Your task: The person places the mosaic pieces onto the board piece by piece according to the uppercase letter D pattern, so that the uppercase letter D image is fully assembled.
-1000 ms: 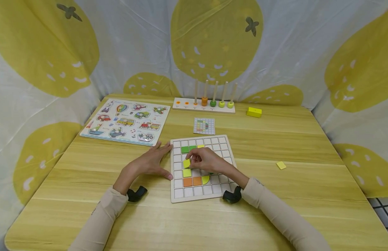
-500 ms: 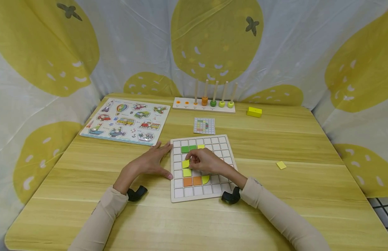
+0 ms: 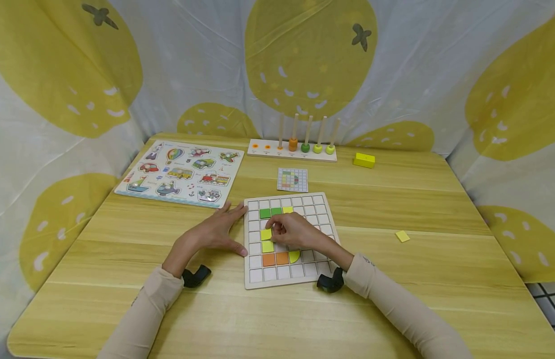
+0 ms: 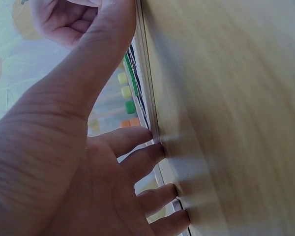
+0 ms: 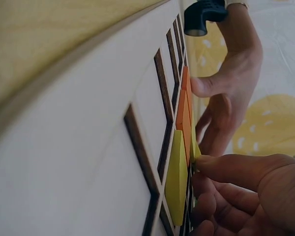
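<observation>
A white gridded wooden board (image 3: 255,275) lies on the table, bearing green, yellow and orange tiles. With curled fingers, my right hand (image 3: 297,231) pinches a yellow square tile (image 3: 265,235) at the board's left part, just above another yellow square (image 3: 267,247). In the right wrist view, the thumb (image 5: 214,164) touches a yellow tile's edge beside the orange tiles (image 5: 184,118). Spread fingers of my left hand (image 3: 216,232) rest at the board's left edge, with the thumb near its side. My right hand hides some cells in the middle.
Behind the board lies a small pattern card (image 3: 292,180). A vehicle picture puzzle (image 3: 181,174) lies at the back left. A peg stand with beads (image 3: 292,150) stands at the back, beside a yellow block (image 3: 363,160). One loose yellow square tile (image 3: 402,236) lies to the right.
The yellow square tile in my right hand has shifted slightly left and down and lies flatter on the board. My left hand has stayed in place.
</observation>
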`<state>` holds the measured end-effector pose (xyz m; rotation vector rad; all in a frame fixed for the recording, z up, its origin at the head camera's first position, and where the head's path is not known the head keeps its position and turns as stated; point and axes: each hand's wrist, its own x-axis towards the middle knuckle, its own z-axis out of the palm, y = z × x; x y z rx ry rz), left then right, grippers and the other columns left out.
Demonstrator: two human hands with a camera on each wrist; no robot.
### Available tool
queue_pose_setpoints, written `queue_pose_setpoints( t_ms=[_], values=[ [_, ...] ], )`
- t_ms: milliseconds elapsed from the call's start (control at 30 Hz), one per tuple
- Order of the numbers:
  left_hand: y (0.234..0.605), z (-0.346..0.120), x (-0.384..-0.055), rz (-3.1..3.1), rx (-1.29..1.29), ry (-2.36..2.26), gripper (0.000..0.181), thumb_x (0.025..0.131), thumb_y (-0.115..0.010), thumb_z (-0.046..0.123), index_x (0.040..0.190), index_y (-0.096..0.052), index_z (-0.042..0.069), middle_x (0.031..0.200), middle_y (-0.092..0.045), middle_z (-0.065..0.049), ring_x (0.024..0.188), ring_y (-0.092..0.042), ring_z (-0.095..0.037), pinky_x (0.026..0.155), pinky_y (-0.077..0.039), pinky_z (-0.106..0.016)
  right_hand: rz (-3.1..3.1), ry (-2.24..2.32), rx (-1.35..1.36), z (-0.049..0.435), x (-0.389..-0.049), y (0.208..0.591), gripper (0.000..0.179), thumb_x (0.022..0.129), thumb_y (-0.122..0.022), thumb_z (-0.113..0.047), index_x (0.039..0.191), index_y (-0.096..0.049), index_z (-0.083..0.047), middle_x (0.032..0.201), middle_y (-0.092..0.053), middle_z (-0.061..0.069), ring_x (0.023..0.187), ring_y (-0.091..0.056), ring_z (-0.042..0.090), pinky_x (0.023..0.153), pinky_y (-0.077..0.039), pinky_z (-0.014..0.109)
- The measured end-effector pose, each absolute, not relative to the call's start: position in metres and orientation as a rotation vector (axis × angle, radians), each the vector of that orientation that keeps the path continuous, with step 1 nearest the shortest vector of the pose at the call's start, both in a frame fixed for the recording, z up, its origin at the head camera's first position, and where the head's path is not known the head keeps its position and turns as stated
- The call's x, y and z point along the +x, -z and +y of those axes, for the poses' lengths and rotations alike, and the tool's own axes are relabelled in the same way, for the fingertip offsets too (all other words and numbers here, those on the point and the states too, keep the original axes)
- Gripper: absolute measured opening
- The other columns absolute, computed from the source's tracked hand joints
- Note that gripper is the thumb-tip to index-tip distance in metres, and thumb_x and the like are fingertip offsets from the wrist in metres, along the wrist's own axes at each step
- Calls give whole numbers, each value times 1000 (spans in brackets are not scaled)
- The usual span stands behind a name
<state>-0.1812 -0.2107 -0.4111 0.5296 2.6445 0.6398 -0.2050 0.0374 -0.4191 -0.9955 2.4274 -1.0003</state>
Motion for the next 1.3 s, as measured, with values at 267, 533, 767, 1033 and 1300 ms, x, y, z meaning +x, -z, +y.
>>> queue_pose_setpoints(
  t_ms=[267, 533, 767, 1033, 1300],
  values=[
    [411, -210, -181, 2641, 525, -644, 118, 64, -81, 59, 154, -22, 11, 160, -13, -8, 146, 3, -40, 112, -14, -62, 2447, 991, -975, 41, -202, 415, 21, 86, -68, -6, 106, -67, -5, 76, -59, -3, 63, -50, 8, 60, -42, 19],
    [411, -209, -180, 2636, 512, -648, 118, 63, -81, 58, 154, -22, 11, 160, -13, -8, 146, 3, -40, 113, -14, -61, 2497, 1015, -926, 65, -202, 410, 25, 88, -69, -14, 111, -67, -7, 81, -60, -3, 64, -51, 10, 58, -42, 22],
    [411, -211, -180, 2639, 523, -648, 118, 63, -82, 57, 154, -22, 10, 160, -12, -9, 146, 3, -40, 112, -13, -62, 2523, 1102, -878, 101, -203, 411, 27, 86, -71, -15, 111, -66, -5, 84, -61, -1, 68, -53, 12, 61, -45, 24],
    [411, -212, -180, 2637, 528, -648, 119, 63, -81, 58, 154, -22, 10, 160, -12, -9, 145, 4, -41, 112, -13, -62, 2547, 1133, -734, 136, -197, 409, 28, 88, -69, -18, 112, -65, -6, 94, -64, 2, 81, -58, 17, 69, -49, 29],
    [411, -211, -181, 2636, 528, -643, 119, 63, -81, 59, 154, -21, 11, 161, -11, -8, 146, 4, -40, 112, -14, -62, 2687, 1100, -661, 174, -195, 409, 33, 88, -70, -19, 117, -64, -5, 105, -66, 8, 95, -61, 24, 80, -51, 39]
  ],
)
